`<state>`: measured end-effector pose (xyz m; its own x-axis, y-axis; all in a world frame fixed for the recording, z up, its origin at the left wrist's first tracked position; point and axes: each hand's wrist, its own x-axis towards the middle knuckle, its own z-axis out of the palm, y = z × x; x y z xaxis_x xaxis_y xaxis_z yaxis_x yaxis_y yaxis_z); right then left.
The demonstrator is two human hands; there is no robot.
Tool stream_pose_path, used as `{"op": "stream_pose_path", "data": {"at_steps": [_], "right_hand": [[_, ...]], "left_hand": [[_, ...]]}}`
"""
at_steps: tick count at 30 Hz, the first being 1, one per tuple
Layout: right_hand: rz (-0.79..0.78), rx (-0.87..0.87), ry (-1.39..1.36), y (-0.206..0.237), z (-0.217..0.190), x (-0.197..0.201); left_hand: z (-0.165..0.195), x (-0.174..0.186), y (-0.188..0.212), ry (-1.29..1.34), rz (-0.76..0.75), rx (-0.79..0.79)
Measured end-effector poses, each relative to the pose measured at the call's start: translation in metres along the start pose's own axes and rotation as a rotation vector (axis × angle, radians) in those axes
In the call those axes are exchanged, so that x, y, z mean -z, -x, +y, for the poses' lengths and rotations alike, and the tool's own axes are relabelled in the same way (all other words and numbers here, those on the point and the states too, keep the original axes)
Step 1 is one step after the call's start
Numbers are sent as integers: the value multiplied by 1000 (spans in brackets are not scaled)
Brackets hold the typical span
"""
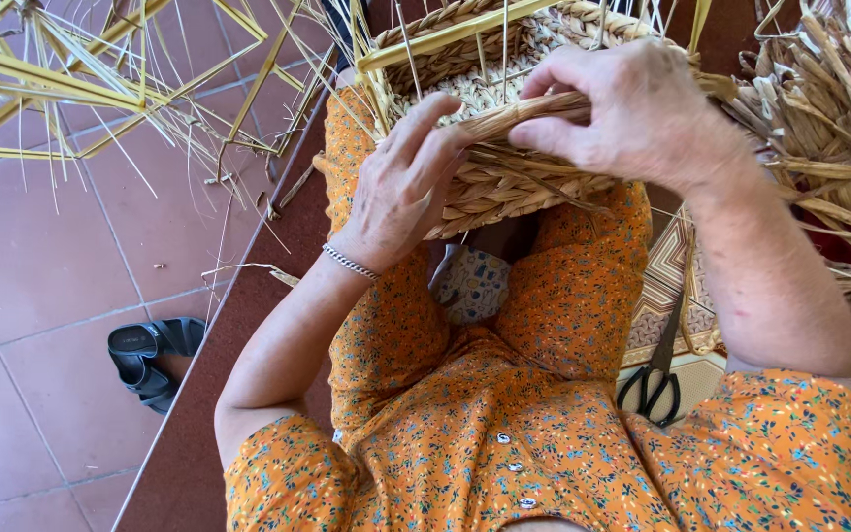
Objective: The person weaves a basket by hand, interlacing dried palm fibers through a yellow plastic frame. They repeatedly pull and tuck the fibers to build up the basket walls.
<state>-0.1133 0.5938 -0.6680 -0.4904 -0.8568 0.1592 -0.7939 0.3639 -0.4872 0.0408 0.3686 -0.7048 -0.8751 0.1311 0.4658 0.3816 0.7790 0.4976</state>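
Right hand (632, 108) and left hand (401, 182) on woven basket (504, 182), twisted strand (524, 113) between them

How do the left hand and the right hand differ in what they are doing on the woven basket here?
The right hand pinches a twisted straw strand between thumb and fingers; the left hand only presses its fingers flat against the woven basket. The right hand sits at the rim, the left hand lower on the side wall. The left wrist wears a chain bracelet; the right wrist is bare. Both touch the basket.
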Motion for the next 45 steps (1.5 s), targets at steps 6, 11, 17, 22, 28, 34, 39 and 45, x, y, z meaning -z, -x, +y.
{"op": "stream_pose_path", "data": {"at_steps": [6,11,17,22,28,34,39,45], "right_hand": [[160,-53,297,-6,-8,-29],[-9,-170,99,17,0,-33],[40,-225,200,37,1,-14],[398,206,377,44,-13,-12],[315,153,469,50,-16,-59],[79,-95,20,49,-25,-44],[-21,-215,-245,33,-30,6],[177,107,310,11,-56,27]], "left_hand": [[-1,-8,6,-76,46,-61],[-12,-24,-7,46,15,203],[-23,-41,-22,-100,67,247],[-16,-43,-18,-104,61,340],[-20,-40,-11,-244,270,173],[-27,-49,-24,-306,-265,212],[-20,-23,-34,97,-162,240],[-5,3,-36,293,-165,131]]}}
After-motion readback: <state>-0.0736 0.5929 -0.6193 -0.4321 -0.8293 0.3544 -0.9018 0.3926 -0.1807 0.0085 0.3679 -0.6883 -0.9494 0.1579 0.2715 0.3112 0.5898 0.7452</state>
